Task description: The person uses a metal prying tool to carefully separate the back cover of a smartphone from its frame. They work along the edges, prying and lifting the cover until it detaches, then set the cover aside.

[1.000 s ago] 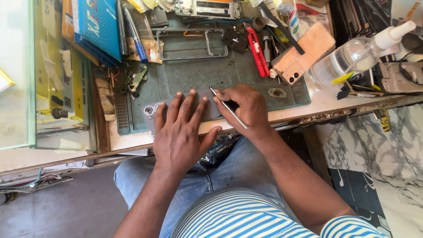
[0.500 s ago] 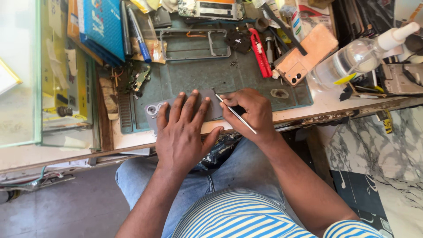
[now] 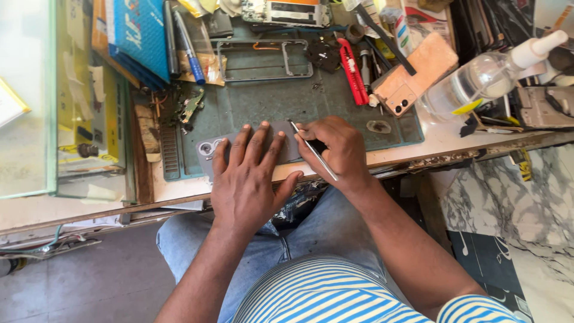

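A grey phone [image 3: 210, 149] lies face down on the green work mat [image 3: 263, 101], its camera cluster at the left end. My left hand [image 3: 248, 179] lies flat on it with fingers spread, covering most of its back. My right hand [image 3: 335, 149] grips a thin metal tool [image 3: 312, 157] like a pen. The tool's tip rests at the phone's upper right edge.
A bare phone frame [image 3: 263, 58] lies at the back of the mat. Red pliers [image 3: 354, 72], a pink phone back [image 3: 415, 73] and a clear spray bottle [image 3: 490, 72] sit to the right. Blue boxes [image 3: 134, 33] and a blue pen [image 3: 190, 57] are at the left. A small oval part [image 3: 378, 127] lies on the mat.
Both hands stay on the phone at the mat's front edge. The view has shifted slightly; the tool's angle in my right hand changes a little.
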`<state>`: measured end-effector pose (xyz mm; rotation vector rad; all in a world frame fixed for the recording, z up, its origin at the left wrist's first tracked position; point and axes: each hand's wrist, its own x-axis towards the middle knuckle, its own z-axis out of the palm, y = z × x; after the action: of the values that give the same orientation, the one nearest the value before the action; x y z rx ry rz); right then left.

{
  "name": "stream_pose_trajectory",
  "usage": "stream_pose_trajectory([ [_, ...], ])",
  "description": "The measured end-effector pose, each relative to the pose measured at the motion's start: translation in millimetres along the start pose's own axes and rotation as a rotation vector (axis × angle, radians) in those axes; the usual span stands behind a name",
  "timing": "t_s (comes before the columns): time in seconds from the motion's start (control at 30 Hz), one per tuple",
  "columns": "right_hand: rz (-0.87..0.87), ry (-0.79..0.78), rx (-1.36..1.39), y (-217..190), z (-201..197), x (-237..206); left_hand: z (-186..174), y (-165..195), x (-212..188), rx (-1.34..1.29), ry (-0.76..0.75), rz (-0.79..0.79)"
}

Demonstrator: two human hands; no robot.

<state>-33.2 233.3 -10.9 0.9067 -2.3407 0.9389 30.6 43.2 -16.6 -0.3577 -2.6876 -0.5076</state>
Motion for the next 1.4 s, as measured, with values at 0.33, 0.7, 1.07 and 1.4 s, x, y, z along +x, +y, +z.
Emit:
stream_pose_trajectory([
  [0.33, 0.011, 0.004, 0.036, -1, -3, -1, 1, 0, 1, 0.003, -0.003, 0.002],
  [0.7, 0.029, 0.003, 0.027, -1, -3, -2, 3, -1, 0, 0.018, -0.015, -0.002],
  [1.07, 0.054, -0.015, -0.011, 0, 0, 0, 1, 1, 0, 0.021, -0.008, -0.005],
  [1.4, 0.137, 0.116, 0.187, 6, 4, -9, -2, 1, 1, 0.012, -0.016, -0.011],
])
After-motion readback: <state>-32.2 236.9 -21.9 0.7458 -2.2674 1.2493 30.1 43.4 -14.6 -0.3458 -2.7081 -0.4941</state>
